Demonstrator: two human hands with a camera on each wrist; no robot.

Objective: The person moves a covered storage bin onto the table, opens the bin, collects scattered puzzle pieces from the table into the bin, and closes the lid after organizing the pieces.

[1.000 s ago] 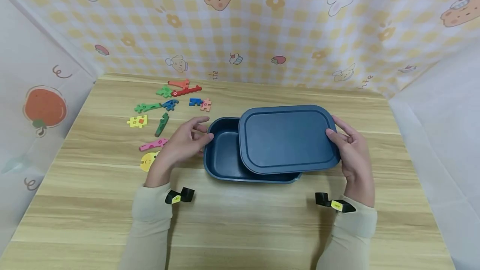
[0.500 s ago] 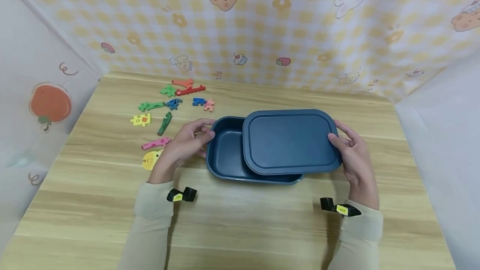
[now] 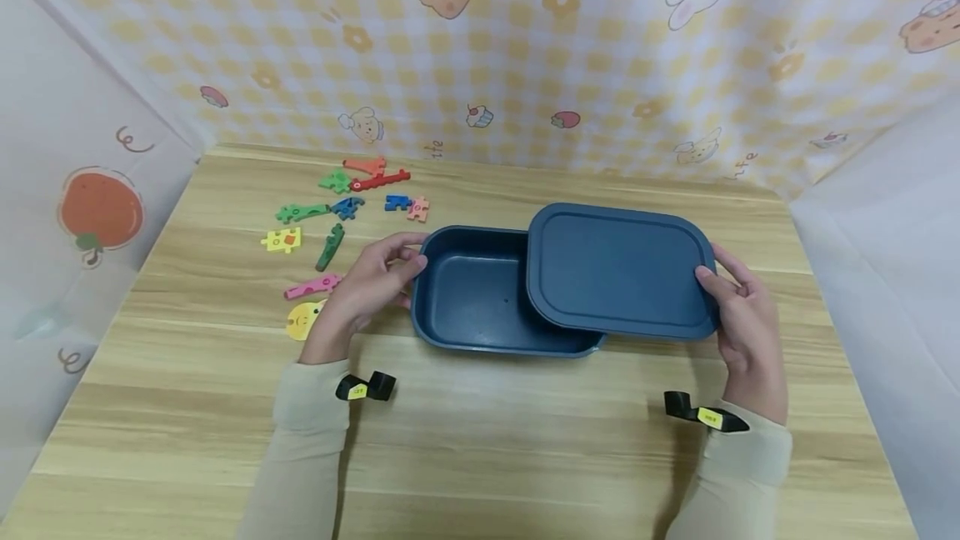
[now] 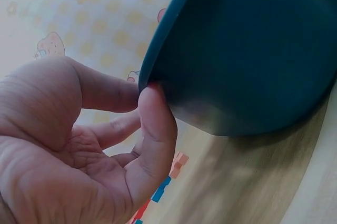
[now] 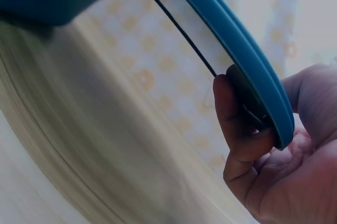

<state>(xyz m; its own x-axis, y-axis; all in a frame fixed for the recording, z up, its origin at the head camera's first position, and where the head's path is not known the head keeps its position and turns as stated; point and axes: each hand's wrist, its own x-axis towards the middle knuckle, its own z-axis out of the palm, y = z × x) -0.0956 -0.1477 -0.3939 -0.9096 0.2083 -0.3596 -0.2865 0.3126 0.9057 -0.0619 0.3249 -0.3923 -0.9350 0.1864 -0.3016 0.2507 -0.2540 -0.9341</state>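
A dark blue rectangular box with rounded corners sits on the table, its inside visible on the left. My left hand pinches the box's left rim between thumb and fingers; the left wrist view shows that grip on the box wall close up. My right hand holds the matching blue lid by its right end, thumb on top and fingers beneath. Raised above the box, the lid covers the box's right part from the head view. In the right wrist view, fingers curl under the lid's edge.
Left of the box lie several colourful puzzle pieces, among them a red piece, a yellow piece, a dark green piece and a pink piece. A round yellow piece is partly behind my left forearm. A patterned curtain stands behind the table.
My right hand has carried the lid to the right, and more of the box's inside shows. My left hand stays on the box's left rim.
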